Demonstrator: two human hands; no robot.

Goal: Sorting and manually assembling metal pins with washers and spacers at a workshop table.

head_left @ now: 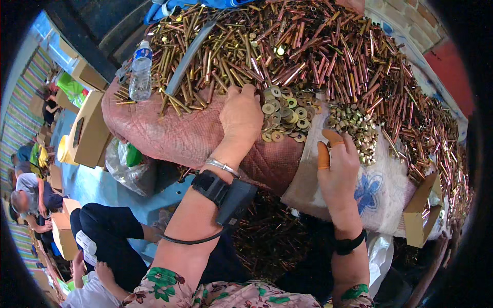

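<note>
My left hand (241,117) reaches to the near edge of a heap of thin yellowish and coppery metal rods (328,49). Its fingers are curled down, with the tips hidden, so anything they hold does not show. Just right of it lies a pile of flat metal washers (285,115). My right hand (339,172), with orange finger covers on the thumb and index finger, is beside a pile of small, short metal pieces (354,126). Thumb and index finger are apart, with nothing seen between them; the other fingers are partly hidden.
A clear plastic bottle (140,74) and a grey strip (191,57) stand among the rods at left. Reddish woven cloth (169,123) and pale cloth (308,187) cover the near side. A small open cardboard box (422,213) sits at right. Other people sit at far left.
</note>
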